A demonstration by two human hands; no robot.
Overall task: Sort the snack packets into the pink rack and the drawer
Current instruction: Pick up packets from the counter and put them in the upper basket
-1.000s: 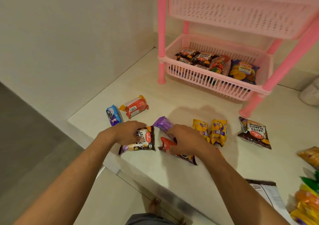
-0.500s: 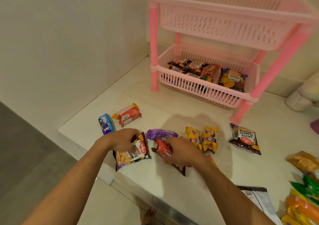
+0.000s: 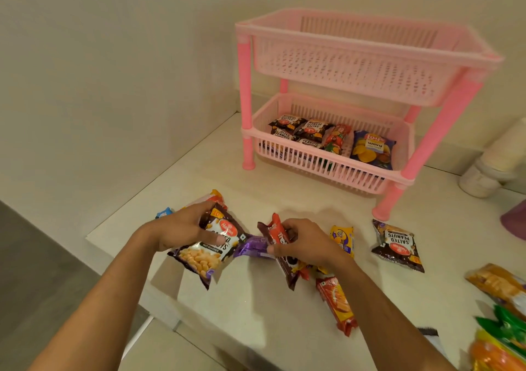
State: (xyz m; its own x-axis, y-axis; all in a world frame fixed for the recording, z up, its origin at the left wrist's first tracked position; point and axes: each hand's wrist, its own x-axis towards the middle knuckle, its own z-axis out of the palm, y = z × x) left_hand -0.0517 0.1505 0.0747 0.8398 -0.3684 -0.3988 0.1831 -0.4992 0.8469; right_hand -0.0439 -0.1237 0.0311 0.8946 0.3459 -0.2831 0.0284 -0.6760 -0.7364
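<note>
Two hands work above the near edge of the desk [image 3: 256, 313]. Left hand [image 3: 182, 228] is clamped on a dark salted-peanuts packet [image 3: 209, 249], held tilted and clear of the surface, thumb across its face. Right hand [image 3: 306, 242] is closed on a red-and-brown biscuit packet [image 3: 280, 238], also lifted, one end pointing up.

Between the hands, a purple packet [image 3: 252, 248] lies on the desk. Just beyond the left hand, a blue packet [image 3: 163, 212] and an orange-red packet [image 3: 215, 195] are partly hidden. Below the right wrist lies an orange biscuit roll [image 3: 337, 303]. Beyond the right hand: a yellow packet [image 3: 343, 239], then a second peanuts packet [image 3: 398, 245], flat, well apart from the hands. More packets are heaped at the right edge [image 3: 501, 313], blurred.

Far corner: pink rack [image 3: 355, 94], two tiers. Lower basket holds several peanuts packets [image 3: 301, 131], a red-orange packet [image 3: 337, 138] and a blue chips bag [image 3: 370, 150]. Contents of the upper basket cannot be told.
</note>
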